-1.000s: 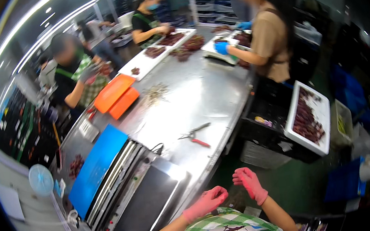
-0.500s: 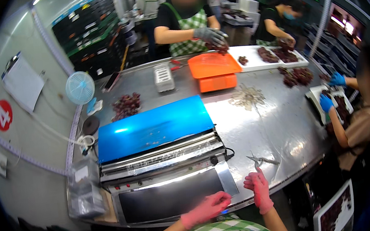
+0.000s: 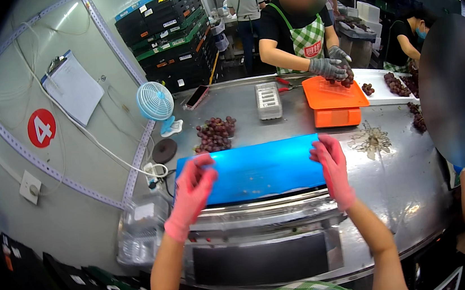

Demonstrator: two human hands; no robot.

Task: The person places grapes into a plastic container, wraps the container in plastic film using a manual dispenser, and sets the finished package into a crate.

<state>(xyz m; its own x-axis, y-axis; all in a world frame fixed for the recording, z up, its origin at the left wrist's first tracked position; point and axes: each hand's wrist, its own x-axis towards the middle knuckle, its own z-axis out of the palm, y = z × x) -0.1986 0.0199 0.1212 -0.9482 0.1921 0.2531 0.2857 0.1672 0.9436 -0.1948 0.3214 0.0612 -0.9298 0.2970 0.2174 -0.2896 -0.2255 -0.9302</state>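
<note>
My left hand, in a pink glove, is at the left end of the blue cover of a film wrapping machine. Its fingers are half curled, the thumb apart, and nothing shows in them. At the cover's right end is my right hand, also pink-gloved, its fingers bent loosely and apart by the corner. Whether either hand touches the cover I cannot tell. In front of the cover lie the machine's metal rollers and a dark flat plate. A bunch of red grapes lies behind the cover.
Across the table a person in grey gloves holds grapes over an orange scale. Clear trays are stacked beside red-handled pliers. A blue fan, a phone and clear containers stand at the left. Another person works at right.
Both my hands have moved forward and apart, from the machine's front edge to the two ends of the blue cover. My view has shifted left. The person opposite now has both hands over the scale.
</note>
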